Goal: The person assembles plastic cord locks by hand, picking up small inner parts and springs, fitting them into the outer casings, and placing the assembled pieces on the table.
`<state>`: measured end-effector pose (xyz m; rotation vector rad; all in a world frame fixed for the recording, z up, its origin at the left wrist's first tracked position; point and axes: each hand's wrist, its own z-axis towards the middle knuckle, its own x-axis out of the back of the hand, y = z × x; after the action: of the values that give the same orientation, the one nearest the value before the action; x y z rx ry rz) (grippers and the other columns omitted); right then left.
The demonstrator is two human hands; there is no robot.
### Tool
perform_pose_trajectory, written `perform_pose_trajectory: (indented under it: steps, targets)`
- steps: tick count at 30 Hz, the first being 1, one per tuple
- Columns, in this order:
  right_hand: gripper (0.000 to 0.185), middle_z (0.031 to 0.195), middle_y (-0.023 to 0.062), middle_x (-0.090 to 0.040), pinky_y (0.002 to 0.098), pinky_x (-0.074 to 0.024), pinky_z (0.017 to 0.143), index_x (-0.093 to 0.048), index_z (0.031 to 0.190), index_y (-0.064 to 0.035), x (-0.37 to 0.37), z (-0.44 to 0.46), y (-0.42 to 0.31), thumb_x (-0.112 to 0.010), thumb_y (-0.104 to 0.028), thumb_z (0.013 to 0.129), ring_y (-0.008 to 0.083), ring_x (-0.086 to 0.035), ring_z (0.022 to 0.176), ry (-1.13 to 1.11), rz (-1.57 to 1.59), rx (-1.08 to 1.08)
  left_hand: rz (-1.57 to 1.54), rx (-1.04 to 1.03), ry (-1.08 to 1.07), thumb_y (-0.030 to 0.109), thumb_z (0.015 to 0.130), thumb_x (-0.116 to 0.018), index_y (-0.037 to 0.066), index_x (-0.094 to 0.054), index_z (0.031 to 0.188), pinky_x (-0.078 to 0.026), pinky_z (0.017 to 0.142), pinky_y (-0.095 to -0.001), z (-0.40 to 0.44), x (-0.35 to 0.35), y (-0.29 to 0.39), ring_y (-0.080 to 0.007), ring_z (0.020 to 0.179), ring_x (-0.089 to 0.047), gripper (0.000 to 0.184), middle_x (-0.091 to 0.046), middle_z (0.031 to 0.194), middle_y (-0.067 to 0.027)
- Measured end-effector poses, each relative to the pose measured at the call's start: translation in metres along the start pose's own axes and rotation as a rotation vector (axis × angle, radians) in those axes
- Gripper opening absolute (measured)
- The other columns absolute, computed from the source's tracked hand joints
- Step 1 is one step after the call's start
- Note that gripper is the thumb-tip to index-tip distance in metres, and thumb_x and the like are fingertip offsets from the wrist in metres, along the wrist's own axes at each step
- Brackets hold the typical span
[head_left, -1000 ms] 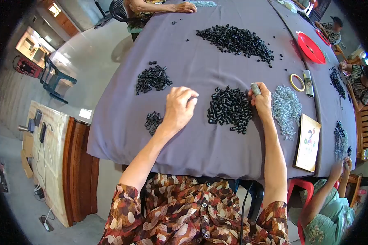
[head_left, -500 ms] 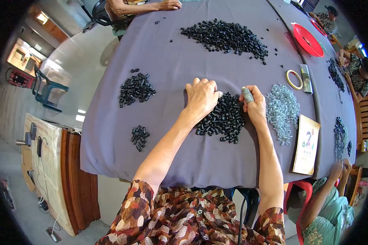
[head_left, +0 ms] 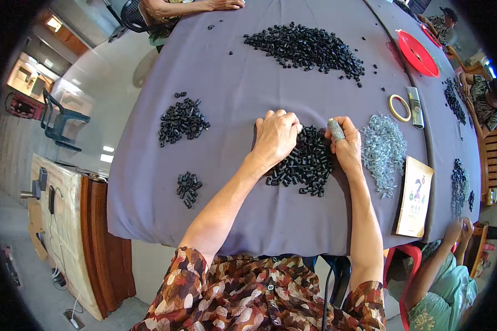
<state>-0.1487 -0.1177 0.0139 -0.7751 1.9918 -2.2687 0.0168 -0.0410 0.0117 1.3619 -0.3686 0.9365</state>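
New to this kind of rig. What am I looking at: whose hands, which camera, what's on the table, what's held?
No robot here: these are a person's bare hands, seen from one camera worn on their head, looking forward and down. On the cloth-covered table lie heaps of small black pieces, a heap of clear pieces, a yellowish ring and a booklet. The left hand and right hand are at the nearest black heap. A grey-green cylinder shows at the right fingers, gripped or worn; I can't tell which. Anything in the left is hidden.
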Motion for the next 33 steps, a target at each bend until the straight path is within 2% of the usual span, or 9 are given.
perform_pose_trajectory:
  steps: [5, 9, 12, 19, 21, 27, 30, 32, 33]
  targets:
    - [0.014, 0.064, 0.0017, -0.057, 0.0227, -0.0363, 0.044, -0.056, 0.087, -0.0029, 0.000, 0.000, -0.002, -0.052, -0.016, 0.088, 0.0065, -0.044, 0.048, 0.009, -0.009, 0.007, -0.012, 0.008, 0.000, 0.015, 0.077, -0.059, 0.008, -0.064, 0.083, -0.039, 0.074, -0.0411, 0.009, -0.002, 0.002, -0.0266, 0.082, -0.054, 0.011, -0.061, 0.082, -0.0068]
    - [0.013, 0.065, 0.0023, -0.058, 0.0230, -0.0370, 0.044, -0.056, 0.088, -0.0029, -0.001, 0.000, 0.000, -0.052, -0.015, 0.088, 0.0069, -0.044, 0.048, 0.015, -0.010, 0.002, 0.020, 0.028, -0.158, 0.011, 0.074, -0.059, 0.009, -0.065, 0.086, -0.038, 0.078, -0.0428, 0.015, 0.001, 0.006, -0.0275, 0.090, -0.055, 0.013, -0.062, 0.091, -0.0098]
    - [0.013, 0.065, 0.0028, -0.059, 0.0238, -0.0376, 0.045, -0.056, 0.089, -0.0030, -0.001, 0.000, 0.001, -0.052, -0.015, 0.088, 0.0075, -0.045, 0.048, 0.019, -0.020, 0.006, 0.070, -0.043, -0.131, 0.008, 0.074, -0.057, 0.010, -0.066, 0.087, -0.043, 0.073, -0.0423, 0.017, -0.003, 0.006, -0.0295, 0.085, -0.058, 0.016, -0.061, 0.085, -0.0110]
    - [0.013, 0.065, 0.0028, -0.059, 0.0244, -0.0378, 0.045, -0.056, 0.088, -0.0028, -0.003, 0.002, 0.006, -0.052, -0.015, 0.087, 0.0085, -0.045, 0.048, 0.041, -0.066, 0.089, 0.120, -0.134, -0.188, 0.006, 0.076, -0.055, 0.008, -0.065, 0.085, -0.044, 0.073, -0.0426, 0.020, 0.002, 0.007, -0.0303, 0.085, -0.058, 0.014, -0.060, 0.085, -0.0121]
    - [0.013, 0.065, 0.0025, -0.058, 0.0243, -0.0377, 0.046, -0.056, 0.088, -0.0030, -0.002, 0.000, 0.002, -0.052, -0.015, 0.087, 0.0084, -0.045, 0.049, 0.024, -0.051, 0.034, 0.097, -0.135, -0.206, 0.007, 0.076, -0.054, 0.007, -0.064, 0.084, -0.044, 0.074, -0.0421, 0.021, 0.003, 0.007, -0.0303, 0.085, -0.057, 0.012, -0.060, 0.085, -0.0119]
    - [0.013, 0.065, 0.0017, -0.058, 0.0243, -0.0373, 0.047, -0.056, 0.087, -0.0035, -0.001, -0.001, 0.000, -0.051, -0.015, 0.088, 0.0081, -0.045, 0.050, 0.013, -0.045, 0.019, 0.147, -0.164, -0.056, 0.008, 0.078, -0.054, 0.002, -0.057, 0.086, -0.043, 0.077, -0.0382, 0.013, -0.010, -0.002, -0.0289, 0.082, -0.056, 0.010, -0.059, 0.086, -0.0131]
    - [0.013, 0.065, 0.0014, -0.058, 0.0244, -0.0370, 0.047, -0.056, 0.087, -0.0035, -0.002, 0.001, 0.004, -0.051, -0.015, 0.088, 0.0079, -0.044, 0.050, 0.014, -0.046, 0.051, -0.244, -0.096, 0.123, 0.007, 0.080, -0.053, 0.001, -0.056, 0.086, -0.044, 0.074, -0.0342, 0.015, -0.011, -0.011, -0.0245, 0.078, -0.057, 0.009, -0.058, 0.083, -0.0130]
    - [0.013, 0.065, 0.0013, -0.057, 0.0243, -0.0368, 0.047, -0.056, 0.087, -0.0034, 0.000, 0.000, 0.005, -0.051, -0.015, 0.088, 0.0077, -0.043, 0.050, 0.012, -0.044, 0.051, -0.430, -0.019, 0.201, 0.006, 0.083, -0.054, 0.001, -0.055, 0.086, -0.045, 0.063, -0.0265, 0.014, -0.007, -0.020, -0.0128, 0.068, -0.054, 0.006, -0.057, 0.079, -0.0064]
    - [0.012, 0.065, 0.0013, -0.057, 0.0243, -0.0367, 0.047, -0.055, 0.087, -0.0034, 0.000, -0.001, 0.002, -0.051, -0.015, 0.088, 0.0076, -0.043, 0.050, 0.005, -0.039, 0.037, -0.570, 0.090, 0.144, 0.006, 0.084, -0.053, 0.001, -0.055, 0.087, -0.045, 0.062, -0.0245, 0.011, 0.000, -0.019, -0.0105, 0.068, -0.053, 0.006, -0.057, 0.080, -0.0052]
